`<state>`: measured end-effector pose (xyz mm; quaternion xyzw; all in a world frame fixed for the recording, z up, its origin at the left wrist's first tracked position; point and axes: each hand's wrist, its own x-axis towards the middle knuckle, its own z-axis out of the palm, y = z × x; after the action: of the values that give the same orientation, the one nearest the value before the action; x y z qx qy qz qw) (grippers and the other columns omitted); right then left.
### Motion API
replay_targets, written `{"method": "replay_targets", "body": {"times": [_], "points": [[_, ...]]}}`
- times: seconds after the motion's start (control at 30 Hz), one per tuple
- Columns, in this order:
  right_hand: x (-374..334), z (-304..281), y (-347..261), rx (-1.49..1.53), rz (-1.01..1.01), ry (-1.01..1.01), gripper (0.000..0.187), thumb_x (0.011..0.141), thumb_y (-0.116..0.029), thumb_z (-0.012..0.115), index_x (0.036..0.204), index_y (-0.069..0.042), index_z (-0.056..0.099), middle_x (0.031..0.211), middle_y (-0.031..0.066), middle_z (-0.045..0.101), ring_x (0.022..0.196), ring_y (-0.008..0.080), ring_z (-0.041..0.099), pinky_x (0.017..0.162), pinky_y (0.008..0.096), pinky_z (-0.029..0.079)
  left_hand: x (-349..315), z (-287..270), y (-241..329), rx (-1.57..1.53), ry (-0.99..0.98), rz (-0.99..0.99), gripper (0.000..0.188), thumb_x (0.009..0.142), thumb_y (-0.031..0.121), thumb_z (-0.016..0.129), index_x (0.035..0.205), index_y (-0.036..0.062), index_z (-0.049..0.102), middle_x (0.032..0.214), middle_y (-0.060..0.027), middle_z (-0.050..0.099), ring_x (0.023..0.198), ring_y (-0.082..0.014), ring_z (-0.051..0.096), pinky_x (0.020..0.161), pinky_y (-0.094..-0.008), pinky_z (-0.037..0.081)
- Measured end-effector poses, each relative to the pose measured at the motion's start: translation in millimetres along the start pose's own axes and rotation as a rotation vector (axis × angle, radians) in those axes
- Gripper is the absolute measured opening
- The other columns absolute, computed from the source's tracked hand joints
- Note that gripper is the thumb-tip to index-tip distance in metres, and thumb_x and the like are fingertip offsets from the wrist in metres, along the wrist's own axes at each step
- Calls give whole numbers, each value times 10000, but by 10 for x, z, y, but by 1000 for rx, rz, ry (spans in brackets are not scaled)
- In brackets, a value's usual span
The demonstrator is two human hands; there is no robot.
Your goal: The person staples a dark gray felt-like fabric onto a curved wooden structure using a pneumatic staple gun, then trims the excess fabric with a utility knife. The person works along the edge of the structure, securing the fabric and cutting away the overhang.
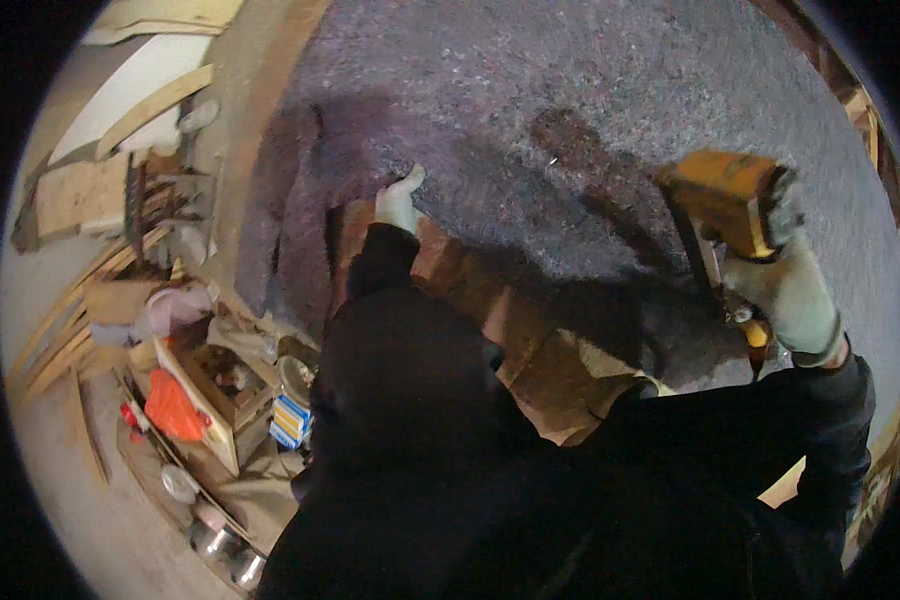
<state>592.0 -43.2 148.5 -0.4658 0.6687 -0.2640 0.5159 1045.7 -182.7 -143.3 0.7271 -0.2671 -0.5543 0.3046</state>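
Observation:
A grey-purple fibrous felt sheet spreads over the surface in front of me, its near edge ragged and folded over brown board-like material. My left hand, in a pale glove, grips that near edge, thumb on top and the other fingers mostly hidden. At the right, my right hand, also gloved, is wrapped round the handle of a yellow-and-black nail gun. The tool is held above the felt and casts a dark shadow on it. Its nose and trigger are hard to make out.
Left of the sheet, the floor holds a wooden box, an orange bag, a blue-and-white carton, glass jars and wood strips. A wooden frame edge runs along the far right.

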Motion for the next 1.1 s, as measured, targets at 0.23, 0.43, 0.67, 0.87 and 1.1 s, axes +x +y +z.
{"method": "replay_targets", "body": {"times": [0.23, 0.43, 0.67, 0.87, 1.1], "points": [[87, 539, -254, -10, 174, 12, 372, 857, -110, 693, 1185, 22, 577, 791, 25, 589, 684, 134, 576, 613, 283, 469, 404, 311, 137, -166, -181, -141, 482, 926, 306, 727, 1294, 21, 602, 1189, -86, 646, 943, -229, 637, 762, -383, 517], [156, 1181, -434, 81, 297, 86, 332, 796, 16, 676, 1119, 11, 599, 857, 29, 629, 678, 91, 576, 575, 279, 475, 601, 356, 11, -212, -386, -125, 447, 952, 281, 695, 1306, 28, 596, 1200, -73, 638, 966, -239, 628, 792, -390, 506], [424, 1536, -692, -201, -39, 136, 142, 822, -24, 652, 959, 13, 644, 679, 18, 614, 572, 66, 571, 487, 268, 448, 600, 244, 31, -24, -389, -87, 536, 971, 304, 660, 1384, -12, 532, 1307, -82, 602, 1130, -233, 578, 988, -380, 416], [612, 1735, -685, -92, 307, 143, 198, 812, -74, 677, 981, 27, 654, 708, 34, 645, 603, 80, 594, 519, 281, 476, 580, 352, -44, -227, -295, -174, 572, 951, 325, 681, 1362, -48, 539, 1313, -76, 603, 1166, -199, 543, 1036, -355, 369], [750, 1876, -638, -29, 255, 321, 227, 830, -87, 678, 1028, 17, 645, 764, 43, 665, 651, 84, 609, 563, 289, 498, 534, 343, 62, -186, -283, -118, 552, 914, 331, 730, 1280, -60, 595, 1239, -68, 636, 1092, -187, 552, 969, -345, 409]]}}
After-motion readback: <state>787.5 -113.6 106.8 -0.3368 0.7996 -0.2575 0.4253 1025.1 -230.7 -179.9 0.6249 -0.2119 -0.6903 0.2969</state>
